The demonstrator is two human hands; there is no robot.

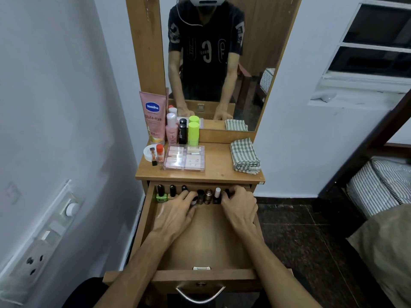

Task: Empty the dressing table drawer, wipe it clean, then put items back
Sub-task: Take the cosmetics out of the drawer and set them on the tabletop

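The wooden drawer point(209, 245) of the dressing table is pulled wide open. Several small nail polish bottles point(172, 192) stand in a row along its back edge. My left hand point(175, 210) rests inside the drawer, its fingers around a dark bottle point(194, 200) near the middle of the row. My right hand point(239, 204) reaches to the right end of the row, fingers curled on a dark bottle point(226, 193) that is mostly hidden. A folded striped cloth point(244, 156) lies on the tabletop at the right.
On the tabletop at the left stand a pink lotion tube point(153, 117), a pink bottle point(171, 128), a black tube point(182, 131), a lime green stick point(193, 133), a clear plastic box point(184, 157) and a white jar point(148, 152). A mirror point(213, 63) rises behind. A bed point(382, 185) is at the right.
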